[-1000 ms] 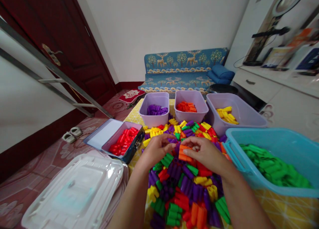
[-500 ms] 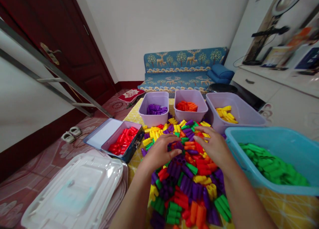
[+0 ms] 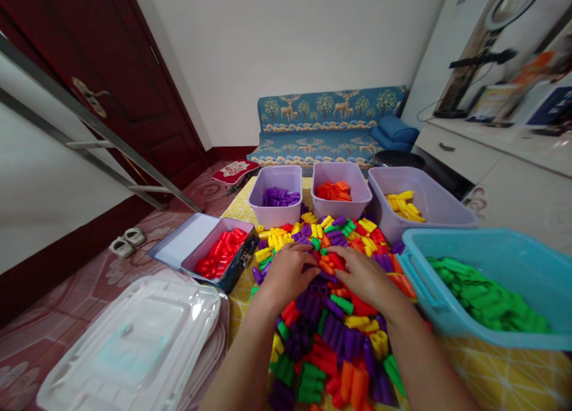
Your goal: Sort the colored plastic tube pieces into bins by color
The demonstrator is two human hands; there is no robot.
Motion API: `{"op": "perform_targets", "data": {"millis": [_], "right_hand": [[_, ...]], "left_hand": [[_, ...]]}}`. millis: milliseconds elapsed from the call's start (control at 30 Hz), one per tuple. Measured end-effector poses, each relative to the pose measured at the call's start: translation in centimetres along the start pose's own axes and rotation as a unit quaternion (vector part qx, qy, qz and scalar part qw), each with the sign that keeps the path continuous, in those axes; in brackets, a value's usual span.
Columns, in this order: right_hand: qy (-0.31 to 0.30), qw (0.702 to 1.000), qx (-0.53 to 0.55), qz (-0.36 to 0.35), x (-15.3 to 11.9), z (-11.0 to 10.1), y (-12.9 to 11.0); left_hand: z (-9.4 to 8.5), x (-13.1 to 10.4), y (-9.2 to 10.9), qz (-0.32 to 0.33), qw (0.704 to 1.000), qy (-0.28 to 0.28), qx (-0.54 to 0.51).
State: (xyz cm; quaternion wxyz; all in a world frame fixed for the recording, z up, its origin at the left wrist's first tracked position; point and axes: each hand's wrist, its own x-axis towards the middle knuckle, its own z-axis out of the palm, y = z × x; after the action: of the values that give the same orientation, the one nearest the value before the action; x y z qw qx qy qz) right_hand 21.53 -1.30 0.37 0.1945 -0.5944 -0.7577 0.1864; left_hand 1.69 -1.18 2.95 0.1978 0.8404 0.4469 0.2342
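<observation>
A mixed heap of small ribbed plastic tube blocks (image 3: 333, 333) in purple, red, orange, yellow and green covers the middle of the table. My left hand (image 3: 289, 274) is over the heap's left side, thumb and fingers apart and curved, with nothing visibly gripped. Opposite it, my right hand (image 3: 363, 275) reaches in low over red and orange blocks (image 3: 329, 262), its fingers stretched forward and thumb apart. Its fingertips are close to these blocks; whether they touch, I cannot tell.
Lilac bins hold purple blocks (image 3: 280, 197), orange blocks (image 3: 333, 190) and yellow blocks (image 3: 404, 206) behind the heap. A blue bin (image 3: 422, 277) with green blocks stands right. Left are an open case (image 3: 252, 247) of red blocks and stacked white lids (image 3: 147, 307).
My right hand has moved left and inward, closer to my left hand, uncovering blocks near the blue bin. My left hand has barely shifted.
</observation>
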Motion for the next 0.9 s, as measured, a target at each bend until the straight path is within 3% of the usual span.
{"op": "perform_targets", "data": {"millis": [100,233,333,467,600,700,900], "right_hand": [[0.024,0.984,0.175,-0.027,0.5,2.1,-1.6],[-0.022,0.895,0.446,-0.012,0.9,3.7,-3.6],[-0.003,0.853,0.522,0.027,0.9,3.3,-4.3],[0.018,0.841,0.537,0.056,0.9,2.4,-4.4],[0.049,0.841,0.535,0.064,0.9,1.8,-4.2],[0.066,0.856,0.506,0.078,0.7,1.1,-4.0],[0.090,0.864,0.490,0.070,0.6,-0.4,-3.0]], "left_hand": [[-0.5,-0.2,-0.5,-0.020,1.000,0.019,-0.014],[-1.5,-0.7,-1.5,-0.076,0.994,0.045,-0.059],[-2.0,-0.8,-1.7,-0.081,0.987,0.071,-0.119],[-1.9,-0.6,-1.2,-0.084,0.974,0.104,-0.185],[-1.5,-0.3,-1.0,-0.112,0.959,0.096,-0.243],[-1.2,-0.2,-1.3,-0.138,0.959,0.097,-0.226],[-0.7,-0.2,-1.6,-0.124,0.970,0.094,-0.188]]}}
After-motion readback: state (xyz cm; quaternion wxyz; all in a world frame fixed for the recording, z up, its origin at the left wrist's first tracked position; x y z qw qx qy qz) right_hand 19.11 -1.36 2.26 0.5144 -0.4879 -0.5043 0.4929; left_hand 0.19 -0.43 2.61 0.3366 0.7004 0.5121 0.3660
